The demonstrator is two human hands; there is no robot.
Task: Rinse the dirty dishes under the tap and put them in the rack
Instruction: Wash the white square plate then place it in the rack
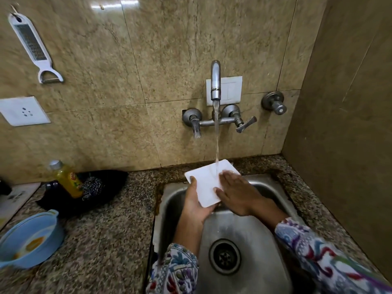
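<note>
A white square plate [206,181] is held flat over the steel sink [261,236], under the running stream from the wall tap [215,81]. My left hand [196,201] grips the plate's near left edge from below, thumb on top. My right hand [235,194] lies flat with fingers spread on the plate's right side, touching its wet top. Water lands on the plate's middle, just left of my right fingers.
A blue bowl [29,240] with orange residue sits on the granite counter at left. Behind it a black basin [110,183] holds a yellow bottle [67,180] and a steel scrubber [93,187]. A grater-peeler [31,45] hangs on the wall. No rack is in view.
</note>
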